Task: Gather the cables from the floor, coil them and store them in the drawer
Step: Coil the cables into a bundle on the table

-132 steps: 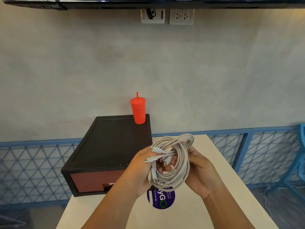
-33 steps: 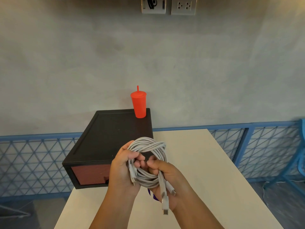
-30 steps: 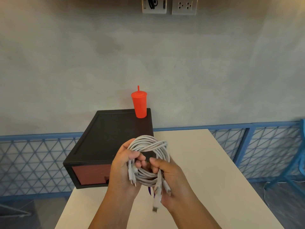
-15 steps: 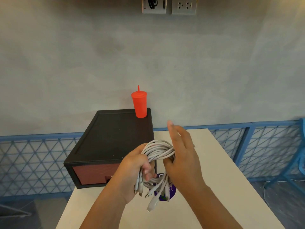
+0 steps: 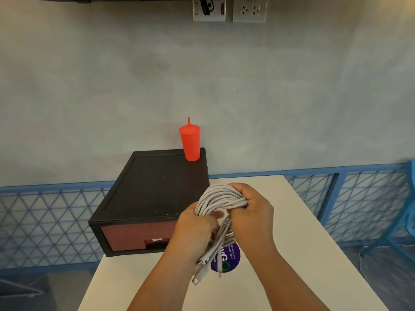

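Note:
A bundle of white cables point(image 5: 221, 199) is coiled into a loop and held above the white table point(image 5: 280, 265). My left hand point(image 5: 193, 234) grips the coil's lower left part. My right hand point(image 5: 251, 218) is closed over its right side. Several plug ends point(image 5: 201, 273) dangle below my hands. The black drawer unit point(image 5: 152, 187) with a reddish drawer front point(image 5: 134, 236) stands on the table to the left of my hands, and the drawer is closed.
A red cup with a straw point(image 5: 190, 143) stands on the drawer unit's back right corner. A round purple sticker point(image 5: 229, 259) lies on the table under the cables. Blue mesh fencing point(image 5: 359, 203) runs behind the table. Wall sockets point(image 5: 249, 10) sit high on the grey wall.
My right hand, open over the coil half a second ago, has closed around its right side. The coil has shifted right and slightly up, with the plug ends now hanging lower.

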### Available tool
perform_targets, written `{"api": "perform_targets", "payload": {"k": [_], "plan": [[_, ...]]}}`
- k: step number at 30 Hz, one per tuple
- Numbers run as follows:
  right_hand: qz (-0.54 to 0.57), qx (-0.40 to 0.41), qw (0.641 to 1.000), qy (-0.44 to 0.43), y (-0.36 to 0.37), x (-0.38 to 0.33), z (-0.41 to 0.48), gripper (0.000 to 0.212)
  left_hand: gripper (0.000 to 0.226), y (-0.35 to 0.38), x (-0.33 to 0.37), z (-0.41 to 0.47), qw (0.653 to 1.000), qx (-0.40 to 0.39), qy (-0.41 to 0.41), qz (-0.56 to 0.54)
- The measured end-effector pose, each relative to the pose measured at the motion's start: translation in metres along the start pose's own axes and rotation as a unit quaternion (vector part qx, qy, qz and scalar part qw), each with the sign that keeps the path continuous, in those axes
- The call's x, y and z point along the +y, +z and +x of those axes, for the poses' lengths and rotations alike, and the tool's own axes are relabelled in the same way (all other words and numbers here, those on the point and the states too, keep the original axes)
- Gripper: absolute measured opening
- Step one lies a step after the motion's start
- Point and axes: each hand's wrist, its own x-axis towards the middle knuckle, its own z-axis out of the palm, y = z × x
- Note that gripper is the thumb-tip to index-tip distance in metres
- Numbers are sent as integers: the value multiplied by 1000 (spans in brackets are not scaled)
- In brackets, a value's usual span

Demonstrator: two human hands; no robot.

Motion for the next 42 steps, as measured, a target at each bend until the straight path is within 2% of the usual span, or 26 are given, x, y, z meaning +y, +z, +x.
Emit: {"api": "perform_targets", "payload": {"k": [2,4,9,11,13,15,16,18,19,21,22,28,31,34,37,40,42], "plan": [[-41,-27,999,-11,-2,3,3,30,29,-2,3,1,999,16,17,-36],[-70,-54,996,-19,-2,3,6,24,29,-4,7,3,996,36,43,-64],[-41,-49,998,0,2,5,10,20,24,-4,9,6,991,69,98,-64],[-64,-38,997,7,2,5,9,27,21,-4,8,7,992,62,107,-40],[-129,-37,991,-18,1,4,7,47,20,-7,6,9,991,57,117,-2],[-214,-71,971,-78,0,2,6,68,19,-9,4,11,990,48,126,43],[-246,-108,959,-96,0,0,6,71,18,-10,4,11,989,39,127,64],[-261,-185,944,-78,-2,-1,7,64,17,-12,2,11,988,17,119,95],[-244,-209,945,-60,-3,1,7,53,19,-13,1,12,988,7,113,101],[-215,-213,952,-43,-5,5,6,17,27,-14,-1,16,990,-16,95,105],[-211,-209,954,-40,-6,8,5,13,29,-15,-2,17,990,-30,87,104],[-214,-212,953,14,-2,21,8,10,43,-13,-17,27,996,-71,56,26],[-232,-222,946,31,-3,32,3,40,54,-12,-26,30,992,-115,13,-44],[-212,-208,953,59,-5,44,-1,44,47,-13,-39,35,983,-159,-33,-83],[-166,-187,963,102,-6,56,-1,23,40,-16,-53,39,951,-170,-101,-236],[-64,-153,963,212,-9,66,-1,17,61,-17,-75,39,861,-237,-129,-431],[39,-120,946,298,-8,75,-5,20,73,-11,-88,35,818,-297,-103,-482]]}}
